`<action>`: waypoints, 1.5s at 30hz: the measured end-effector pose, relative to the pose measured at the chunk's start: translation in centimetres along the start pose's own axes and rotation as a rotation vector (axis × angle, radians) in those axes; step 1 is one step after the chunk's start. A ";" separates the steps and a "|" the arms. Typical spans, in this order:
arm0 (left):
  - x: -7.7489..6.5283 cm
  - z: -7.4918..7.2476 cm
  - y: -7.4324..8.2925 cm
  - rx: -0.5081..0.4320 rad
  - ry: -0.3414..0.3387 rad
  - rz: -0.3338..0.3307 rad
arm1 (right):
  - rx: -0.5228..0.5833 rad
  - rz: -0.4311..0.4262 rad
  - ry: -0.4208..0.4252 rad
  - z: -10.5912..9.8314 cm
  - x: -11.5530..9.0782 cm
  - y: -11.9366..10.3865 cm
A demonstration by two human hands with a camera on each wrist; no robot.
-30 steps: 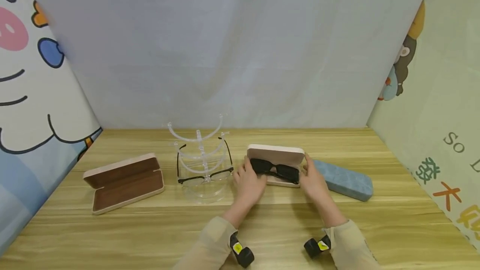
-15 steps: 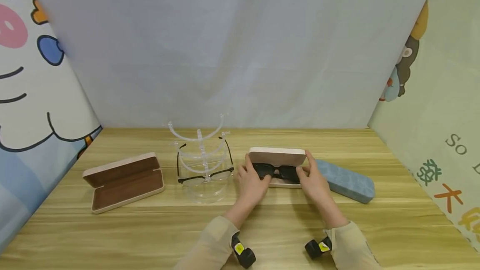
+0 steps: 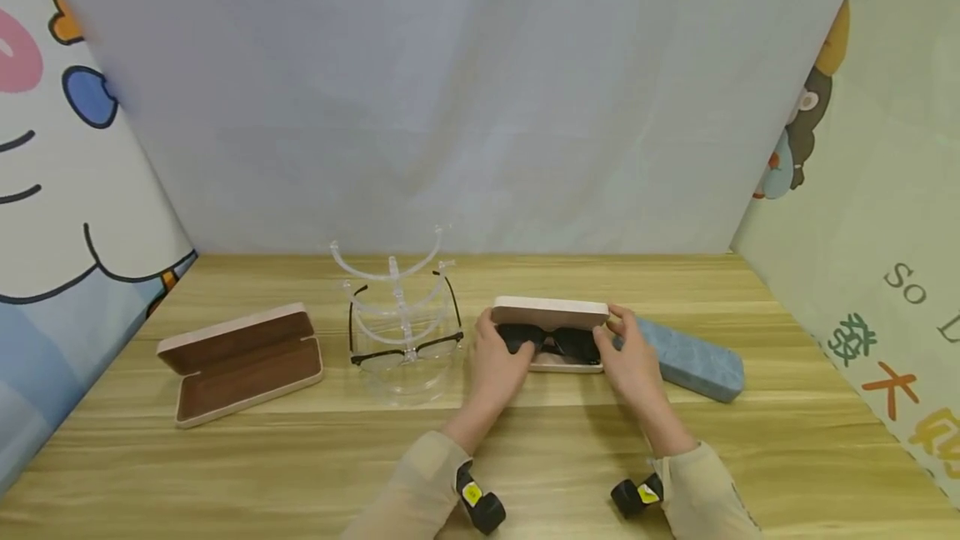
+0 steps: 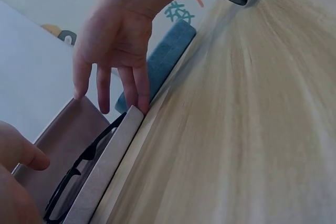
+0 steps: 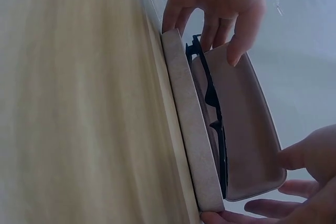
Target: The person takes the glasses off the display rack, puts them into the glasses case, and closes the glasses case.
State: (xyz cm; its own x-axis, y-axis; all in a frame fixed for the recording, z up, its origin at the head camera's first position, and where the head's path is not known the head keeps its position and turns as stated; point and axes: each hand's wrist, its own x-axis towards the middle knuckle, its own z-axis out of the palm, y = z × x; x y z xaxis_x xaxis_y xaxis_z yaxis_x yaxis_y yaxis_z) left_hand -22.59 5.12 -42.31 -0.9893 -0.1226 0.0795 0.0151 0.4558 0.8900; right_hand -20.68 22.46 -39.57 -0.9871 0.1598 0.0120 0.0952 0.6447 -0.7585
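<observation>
Black sunglasses point(image 3: 577, 344) lie in a pale glasses case point(image 3: 566, 368), whose hinged lid stands up at the back. My left hand point(image 3: 498, 369) holds the case's left end, thumb in front of the lid and fingers at the end and behind. At the opposite end, my right hand point(image 3: 633, 369) holds it likewise; the right wrist view shows its thumb at the lid's point(image 5: 247, 129) inner face. Up close, the sunglasses point(image 4: 65, 182) sit along the base point(image 4: 107, 169). Part of the lid's back is hidden from the head view.
A blue case point(image 3: 693, 361) lies closed to the right, close to my right hand. Left of my hands stands a clear glasses stand point(image 3: 405, 319) bearing black-framed glasses point(image 3: 378, 355). Farther left lies another glasses case point(image 3: 247, 377), unfolded, with brown lining. A grey curtain point(image 3: 450, 107) backs the table.
The lid has tipped slightly forward and lower over the sunglasses. Both thumbs have moved inward, in front of the lenses. The other things stay where they were; the head view shifts a little.
</observation>
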 end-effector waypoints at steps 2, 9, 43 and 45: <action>0.0 -0.1 0.1 -0.008 0.004 -0.004 | 0.015 0.004 0.009 0.0 0.0 0.0; -0.1 -0.3 0.3 -0.017 -0.024 0.001 | 0.059 -0.006 0.038 0.1 0.0 0.3; 0.2 -1.0 -0.1 -0.175 -0.016 -0.025 | 0.180 0.035 -0.043 -0.7 0.1 0.3; 0.2 -1.1 -0.1 -0.178 -0.019 -0.025 | 0.191 0.031 -0.053 -0.7 0.1 0.3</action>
State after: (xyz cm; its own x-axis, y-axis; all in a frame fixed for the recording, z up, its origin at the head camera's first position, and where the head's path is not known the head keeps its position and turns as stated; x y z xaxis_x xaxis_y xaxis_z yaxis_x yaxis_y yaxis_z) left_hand -22.61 4.05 -41.87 -0.9922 -0.1144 0.0493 0.0141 0.2896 0.9570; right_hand -20.67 23.22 -39.32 -0.9899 0.1351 -0.0439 0.1047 0.4855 -0.8680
